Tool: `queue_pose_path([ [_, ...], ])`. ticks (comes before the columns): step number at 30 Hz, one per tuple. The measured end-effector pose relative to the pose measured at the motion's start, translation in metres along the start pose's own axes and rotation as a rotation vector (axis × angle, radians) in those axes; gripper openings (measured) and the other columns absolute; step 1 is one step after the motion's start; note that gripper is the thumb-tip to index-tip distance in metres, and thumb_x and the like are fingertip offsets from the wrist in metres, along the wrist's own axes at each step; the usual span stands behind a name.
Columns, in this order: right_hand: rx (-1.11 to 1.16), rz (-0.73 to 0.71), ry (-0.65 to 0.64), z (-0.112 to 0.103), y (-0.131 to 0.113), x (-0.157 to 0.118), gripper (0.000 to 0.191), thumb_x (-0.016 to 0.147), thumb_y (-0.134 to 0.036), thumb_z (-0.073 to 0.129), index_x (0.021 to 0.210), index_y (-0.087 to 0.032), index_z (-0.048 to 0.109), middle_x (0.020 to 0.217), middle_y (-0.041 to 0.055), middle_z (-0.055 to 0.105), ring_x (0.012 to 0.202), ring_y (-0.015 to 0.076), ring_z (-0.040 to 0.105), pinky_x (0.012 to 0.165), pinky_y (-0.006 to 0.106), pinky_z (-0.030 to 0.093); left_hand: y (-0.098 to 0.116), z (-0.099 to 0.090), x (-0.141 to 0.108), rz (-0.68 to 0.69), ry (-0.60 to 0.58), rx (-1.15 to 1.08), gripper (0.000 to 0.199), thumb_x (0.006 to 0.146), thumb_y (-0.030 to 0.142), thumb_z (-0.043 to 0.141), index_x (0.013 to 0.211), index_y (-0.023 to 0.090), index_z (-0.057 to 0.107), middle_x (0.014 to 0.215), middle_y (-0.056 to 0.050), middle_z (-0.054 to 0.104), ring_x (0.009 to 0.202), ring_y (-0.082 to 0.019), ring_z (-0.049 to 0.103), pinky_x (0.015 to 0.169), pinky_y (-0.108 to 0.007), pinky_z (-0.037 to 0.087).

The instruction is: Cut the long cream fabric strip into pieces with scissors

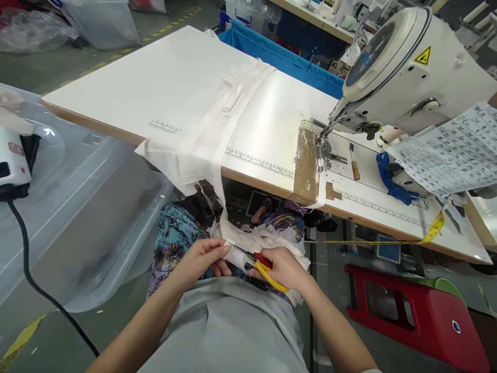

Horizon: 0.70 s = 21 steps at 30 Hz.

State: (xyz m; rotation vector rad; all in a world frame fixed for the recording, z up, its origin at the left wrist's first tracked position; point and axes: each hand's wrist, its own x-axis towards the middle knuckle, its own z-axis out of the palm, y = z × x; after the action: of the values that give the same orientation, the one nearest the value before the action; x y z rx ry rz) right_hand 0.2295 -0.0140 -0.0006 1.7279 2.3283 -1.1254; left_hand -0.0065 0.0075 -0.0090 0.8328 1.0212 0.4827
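Observation:
My left hand (207,257) pinches the edge of a white fabric strip (224,220) above my lap. In my right hand (285,267) are scissors (267,274) with yellow and red handles. Their blades point left and reach the fabric beside my left fingertips; whether they are cutting into it I cannot tell. A heap of white fabric (267,238) lies across my patterned trousers, partly hidden by my hands. The strip runs up from there over the table edge to more white fabric (205,134) draped on the table.
A sewing machine (411,77) stands on the right of the white table (132,88), near a small wooden-handled tool (354,165). A yellow tape measure (435,225) hangs at the table's right front. Left is a clear plastic bin (97,248); right, a red stool (438,321).

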Motion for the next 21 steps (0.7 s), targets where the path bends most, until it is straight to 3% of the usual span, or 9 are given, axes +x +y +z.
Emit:
queue_pose_path([
  [8, -0.009, -0.045, 0.008, 0.001, -0.006, 0.004, 0.053, 0.078, -0.068, 0.062, 0.064, -0.02, 0.044, 0.057, -0.0045, 0.04, 0.054, 0.0103, 0.03, 0.052, 0.025, 0.018, 0.0, 0.002, -0.003, -0.007, -0.025, 0.033, 0.045, 0.072, 0.061, 0.068, 0.07, 0.016, 0.061, 0.054, -0.005, 0.068, 0.053, -0.017, 0.065, 0.05, -0.022, 0.046],
  [14, 0.215, -0.027, 0.06, 0.005, -0.005, 0.003, 0.049, 0.078, -0.059, 0.065, 0.063, -0.021, 0.039, 0.057, -0.0059, 0.036, 0.054, 0.0101, 0.03, 0.052, 0.024, 0.022, -0.002, 0.008, -0.002, -0.011, -0.026, 0.088, 0.044, 0.078, 0.061, 0.063, 0.077, 0.017, 0.06, 0.058, -0.005, 0.07, 0.058, -0.019, 0.068, 0.055, -0.023, 0.047],
  [17, 0.444, -0.081, 0.105, 0.012, -0.007, 0.006, 0.034, 0.08, -0.046, 0.063, 0.072, -0.022, 0.042, 0.066, -0.0046, 0.043, 0.061, 0.0112, 0.037, 0.055, 0.022, 0.029, -0.004, 0.022, 0.002, -0.023, -0.123, 0.108, 0.047, 0.081, 0.064, 0.055, 0.094, 0.019, 0.054, 0.058, -0.003, 0.07, 0.061, -0.022, 0.07, 0.056, -0.026, 0.05],
  [19, 0.532, -0.102, 0.188, 0.017, -0.009, 0.008, 0.026, 0.08, -0.038, 0.059, 0.073, -0.022, 0.041, 0.066, -0.0045, 0.042, 0.061, 0.0115, 0.038, 0.056, 0.023, 0.031, 0.006, 0.027, 0.005, -0.01, -0.21, 0.197, 0.046, 0.087, 0.063, 0.046, 0.102, 0.02, 0.05, 0.062, -0.003, 0.07, 0.06, -0.023, 0.07, 0.053, -0.027, 0.05],
  [21, 0.526, -0.101, 0.287, 0.019, -0.01, 0.008, 0.022, 0.079, -0.032, 0.056, 0.071, -0.022, 0.038, 0.065, -0.0045, 0.04, 0.06, 0.0116, 0.037, 0.056, 0.023, 0.032, 0.033, 0.023, 0.011, 0.117, -0.15, 0.426, 0.039, 0.092, 0.056, 0.042, 0.101, 0.02, 0.053, 0.069, -0.004, 0.07, 0.057, -0.02, 0.066, 0.05, -0.026, 0.047],
])
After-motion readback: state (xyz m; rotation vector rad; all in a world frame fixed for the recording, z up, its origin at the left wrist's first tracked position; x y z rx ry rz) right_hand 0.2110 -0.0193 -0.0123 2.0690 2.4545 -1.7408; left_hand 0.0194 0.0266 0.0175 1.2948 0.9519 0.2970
